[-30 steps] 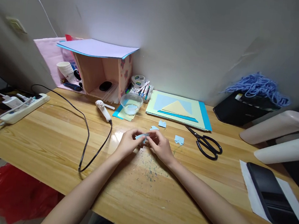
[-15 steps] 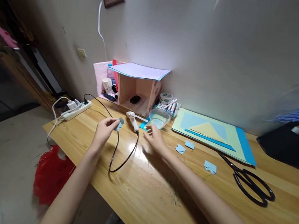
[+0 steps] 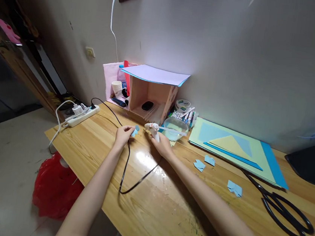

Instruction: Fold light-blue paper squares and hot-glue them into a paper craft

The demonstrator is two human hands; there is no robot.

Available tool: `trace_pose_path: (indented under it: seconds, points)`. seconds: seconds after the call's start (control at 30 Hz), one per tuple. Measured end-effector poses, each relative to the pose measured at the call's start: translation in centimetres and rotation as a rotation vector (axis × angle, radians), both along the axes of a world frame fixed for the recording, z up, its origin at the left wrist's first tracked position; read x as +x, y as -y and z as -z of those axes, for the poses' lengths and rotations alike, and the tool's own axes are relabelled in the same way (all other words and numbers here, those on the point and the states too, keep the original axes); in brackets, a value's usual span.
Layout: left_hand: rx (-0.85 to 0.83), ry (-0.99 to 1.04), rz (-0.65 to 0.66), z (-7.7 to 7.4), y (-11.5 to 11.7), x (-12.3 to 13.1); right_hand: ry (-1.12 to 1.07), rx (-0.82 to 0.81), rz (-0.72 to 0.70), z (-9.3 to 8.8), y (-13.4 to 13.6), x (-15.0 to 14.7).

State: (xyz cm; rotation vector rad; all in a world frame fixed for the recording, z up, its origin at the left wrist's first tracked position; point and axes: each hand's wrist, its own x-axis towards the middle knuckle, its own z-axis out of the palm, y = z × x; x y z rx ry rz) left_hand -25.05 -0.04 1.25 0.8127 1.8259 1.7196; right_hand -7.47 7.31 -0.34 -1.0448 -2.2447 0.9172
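Between the fingertips of my left hand (image 3: 123,137) is a small piece of blue paper (image 3: 135,131), held just above the table. My right hand (image 3: 162,146) is wrapped round the handle of a white glue gun (image 3: 153,129), its nozzle turned left towards the blue paper but apart from it. A clear glue stick (image 3: 170,130) sticks out of the gun's back end. From the gun a black cord (image 3: 135,186) loops over the tabletop and passes by my left hand. Behind my right hand stands a clear round plastic bowl (image 3: 183,125).
An open box with a lilac paper roof (image 3: 156,74) stands against the wall. To the right lie several cut blue paper pieces (image 3: 234,188), stacked coloured sheets (image 3: 272,161) and black-handled scissors (image 3: 286,212). A white power strip (image 3: 83,116) rests at the table's left edge.
My right hand has closed on the glue gun and lifted it off the table, its nozzle now facing left. The left hand still pinches the blue paper. The view has shifted slightly.
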Motion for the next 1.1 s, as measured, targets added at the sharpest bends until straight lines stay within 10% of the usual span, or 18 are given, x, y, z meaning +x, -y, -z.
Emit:
trace_pose_path:
  seconds: [0.3, 1.1]
  points:
    - [-0.226, -0.037, 0.266, 0.9, 1.2, 3.2, -0.185, -0.177, 0.031, 0.7, 3.7, 7.6]
    - [-0.27, -0.348, 0.253, 0.9, 1.5, 4.7, -0.167, -0.111, -0.113, 1.5, 4.8, 7.6]
